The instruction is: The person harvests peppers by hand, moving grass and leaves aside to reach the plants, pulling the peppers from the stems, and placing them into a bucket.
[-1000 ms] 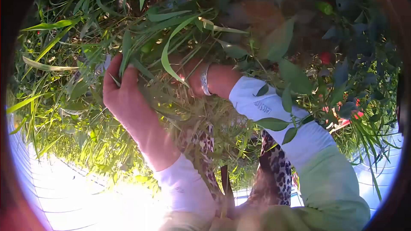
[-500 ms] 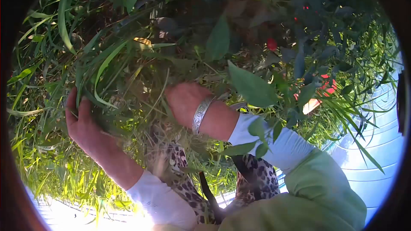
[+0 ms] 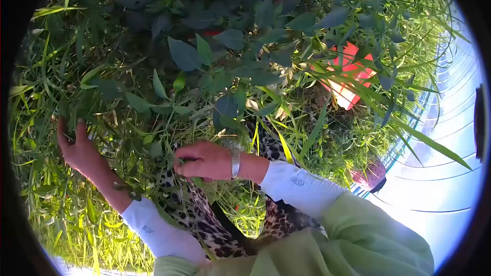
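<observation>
Low on the left of the head view, my left hand (image 3: 84, 156) reaches up into long grass and leaves, its fingers apart and the fingertips partly hidden. My right hand (image 3: 204, 161), with a silver bracelet (image 3: 235, 161) on the wrist, is closed in front of my knees. A bit of green stem (image 3: 182, 161) shows between its thumb and curled fingers. Just beyond both hands stands a leafy plant (image 3: 184, 55) with broad dark-green leaves, mixed with grass.
A red object (image 3: 348, 69) sits among the grass at right, partly covered by blades. Pale ribbed sheeting (image 3: 429, 184) runs down the right side. Beside it lies a pinkish, dark-edged thing (image 3: 369, 175) I cannot identify. My leopard-print legs (image 3: 204, 214) are below.
The view has shifted, and the red object shows more fully. My right hand has come out of the tangled grass and its curled fingers now show. My left hand appears farther left.
</observation>
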A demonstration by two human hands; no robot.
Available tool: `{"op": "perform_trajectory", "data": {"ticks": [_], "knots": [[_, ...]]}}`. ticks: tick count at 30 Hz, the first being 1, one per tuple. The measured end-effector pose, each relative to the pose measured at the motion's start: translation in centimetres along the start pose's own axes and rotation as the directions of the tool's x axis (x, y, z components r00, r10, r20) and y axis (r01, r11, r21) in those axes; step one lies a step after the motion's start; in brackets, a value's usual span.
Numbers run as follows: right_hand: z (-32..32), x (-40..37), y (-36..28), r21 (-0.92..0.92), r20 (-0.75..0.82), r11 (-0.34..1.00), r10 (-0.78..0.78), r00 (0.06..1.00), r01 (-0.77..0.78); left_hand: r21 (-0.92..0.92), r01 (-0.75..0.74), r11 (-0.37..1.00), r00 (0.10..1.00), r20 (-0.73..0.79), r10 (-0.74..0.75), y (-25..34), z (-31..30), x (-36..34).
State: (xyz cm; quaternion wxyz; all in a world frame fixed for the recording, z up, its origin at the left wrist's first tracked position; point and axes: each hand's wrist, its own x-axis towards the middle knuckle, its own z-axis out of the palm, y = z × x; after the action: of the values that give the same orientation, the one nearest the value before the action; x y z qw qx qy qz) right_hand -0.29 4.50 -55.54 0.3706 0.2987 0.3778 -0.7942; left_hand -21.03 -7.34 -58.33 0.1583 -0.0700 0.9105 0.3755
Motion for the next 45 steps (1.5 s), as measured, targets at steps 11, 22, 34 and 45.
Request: {"op": "perform_trajectory", "data": {"ticks": [11,22,34,45], "knots": [[-14.4,-30.7,12.5,0.676,-0.704,0.508,0.234,0.670,0.533,0.211,-0.234,0.949,0.972,0.085,0.220,2.8,-8.0,-10.3],[-11.9,-31.2,15.1,0.410,-0.829,0.889,0.270,0.491,0.204,-0.088,-0.553,0.828,0.643,0.587,0.492,11.4,-6.2,-21.3],[-0.4,-28.6,11.4,0.157,-0.590,0.935,-0.169,0.789,0.317,-0.348,-0.718,0.603,0.014,0.859,0.512,20.1,4.5,-28.7],[-4.9,-23.6,11.4,0.220,-0.771,0.835,-0.167,0.614,0.504,0.493,-0.790,0.364,0.572,0.807,0.148,14.6,10.5,-9.4]]}}
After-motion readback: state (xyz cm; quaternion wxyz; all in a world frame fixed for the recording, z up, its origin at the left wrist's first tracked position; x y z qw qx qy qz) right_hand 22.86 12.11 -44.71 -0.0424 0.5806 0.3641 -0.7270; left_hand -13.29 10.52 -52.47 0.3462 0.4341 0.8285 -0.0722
